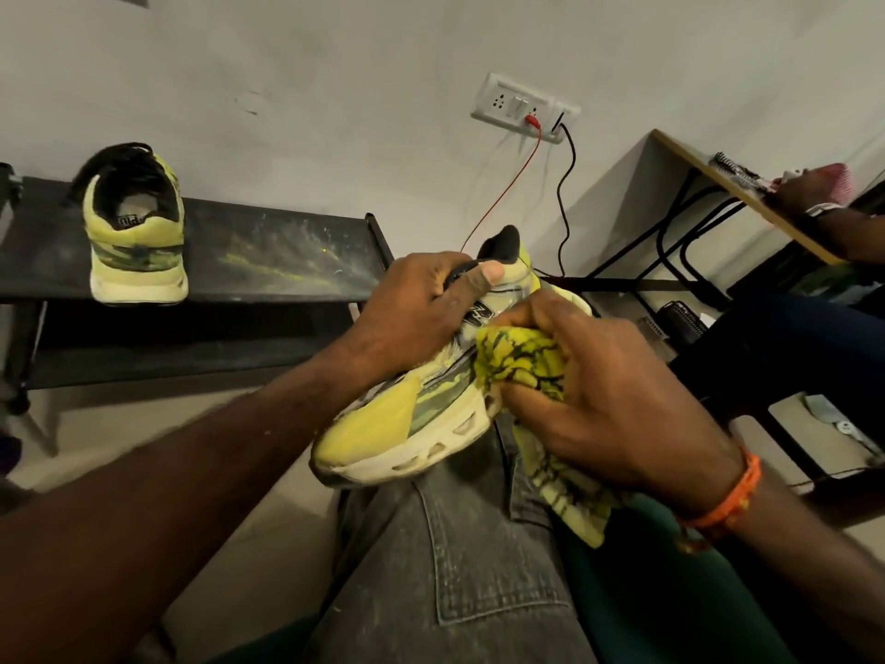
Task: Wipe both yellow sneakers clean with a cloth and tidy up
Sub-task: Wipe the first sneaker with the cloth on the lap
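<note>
One yellow sneaker [383, 424] lies tilted over my grey-jeaned knee, toe toward me. My left hand [412, 309] grips its upper near the laces, thumb over the collar. My right hand [608, 400] holds a bunched yellow cloth with black marks [522, 357] pressed against the sneaker's side; a loose end hangs below my wrist. The second yellow sneaker [136, 227] stands heel toward me on the black rack [287, 251] at the left.
A wall socket [522, 105] with red and black cables is behind the shoe. At the right, another person's arm [823, 203] rests on a wooden desk [709, 179] with black legs. Pale floor lies below.
</note>
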